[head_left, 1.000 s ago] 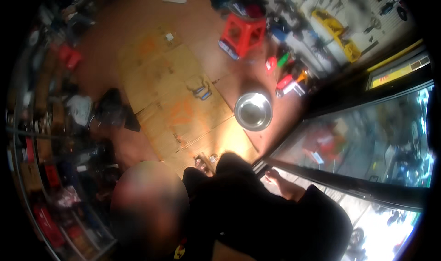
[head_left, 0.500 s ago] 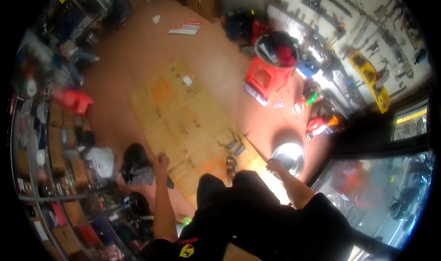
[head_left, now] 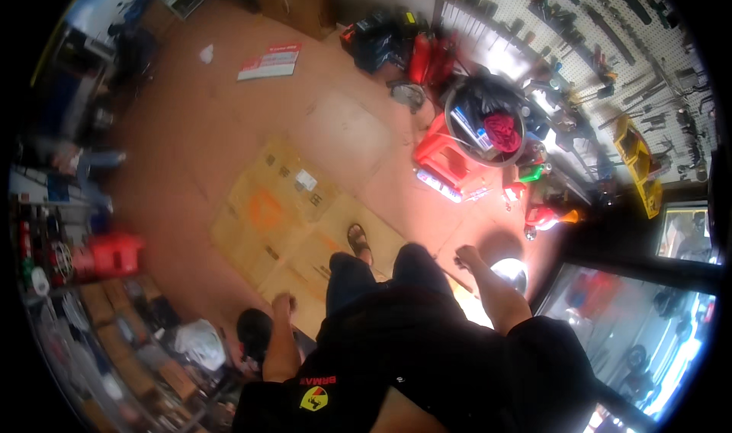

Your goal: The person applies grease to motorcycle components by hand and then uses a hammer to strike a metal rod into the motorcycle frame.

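Note:
My left hand (head_left: 284, 306) hangs beside my left thigh, over the edge of the flattened cardboard sheet (head_left: 252, 212). Its small, blurred fingers look curled in, and nothing shows in them. On the other side my right hand (head_left: 465, 258) is held out past my right knee, fingers loosely bent and apart, holding nothing. Nearest to it is a shiny round metal basin (head_left: 509, 275), partly hidden behind my right forearm. My sandalled foot (head_left: 358, 240) stands on the cardboard. Neither hand visibly touches an object.
A red plastic stool (head_left: 441, 155) carries a wide tub (head_left: 485, 158) of mixed items. Bottles and a red funnel-like item (head_left: 543, 217) stand beyond it. Tools hang on the pegboard (head_left: 633, 52). Loaded shelves (head_left: 114, 334) line the left, where another person's jeans-clad legs (head_left: 95, 175) show.
My view has moved forward over the cardboard, and my feet have stepped on. The stool and tub appear nearer. Both hands swung along with my body, and the basin slipped behind my right forearm.

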Tool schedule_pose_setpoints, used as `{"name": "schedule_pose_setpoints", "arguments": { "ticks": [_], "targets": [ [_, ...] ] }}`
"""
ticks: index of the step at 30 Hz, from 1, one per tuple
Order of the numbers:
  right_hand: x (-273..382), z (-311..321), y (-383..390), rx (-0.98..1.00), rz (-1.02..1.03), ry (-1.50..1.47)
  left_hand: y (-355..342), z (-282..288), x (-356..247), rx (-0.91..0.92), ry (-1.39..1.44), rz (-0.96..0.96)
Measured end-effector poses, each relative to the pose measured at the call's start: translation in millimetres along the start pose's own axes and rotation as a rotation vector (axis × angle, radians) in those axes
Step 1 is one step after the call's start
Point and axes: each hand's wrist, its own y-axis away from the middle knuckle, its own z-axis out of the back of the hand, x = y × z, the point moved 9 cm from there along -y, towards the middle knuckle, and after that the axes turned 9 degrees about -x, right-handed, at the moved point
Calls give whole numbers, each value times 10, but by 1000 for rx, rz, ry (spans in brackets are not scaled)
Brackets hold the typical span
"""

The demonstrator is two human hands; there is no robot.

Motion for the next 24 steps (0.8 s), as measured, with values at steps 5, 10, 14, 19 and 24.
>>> {"name": "schedule_pose_setpoints", "arguments": {
  "ticks": [5,10,14,19,24],
  "targets": [
    [1064,-568,117,91,36,-20,-336,-1156,-4063,314,237,-450],
    [2570,-1342,-402,145,129,-108,-254,-1844,-5612,264,-1,-682],
    [3945,-2034,-1354,209,315,4,-1246,-2237,-4975,331,-202,-460],
    [6126,-2135,-2248,-13,720,105,-1623,-1370,-3423,155,-604,84],
    [7904,-1280,-3378,-578,684,111,-1579,-1478,-4138,215,-482,379]
  ]
}}
